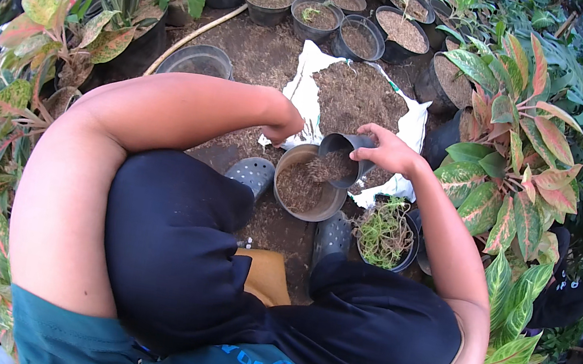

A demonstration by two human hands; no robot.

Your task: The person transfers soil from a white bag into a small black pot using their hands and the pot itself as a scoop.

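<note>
My right hand (389,152) grips the rim of a small black plant pot (352,144), thumb and fingers on either side. The small pot is tipped over a larger plastic pot (333,205), with soil (333,167) at its mouth. Dark soil lies inside the larger pot, which stands on the ground between my feet. My left hand (286,122) is curled closed beside the near left edge of a white sack (413,125); what its fingers hold, if anything, is hidden. A heap of loose soil (360,98) lies on the spread sack.
Beside my right shoe (334,235) stands a pot of trailing green plants (383,233). Several black pots (316,20) line the far side. A pale hose (197,32) and a black basin (196,60) lie left. Pink-green leafy plants (531,142) crowd the right; a person (564,298) is beyond.
</note>
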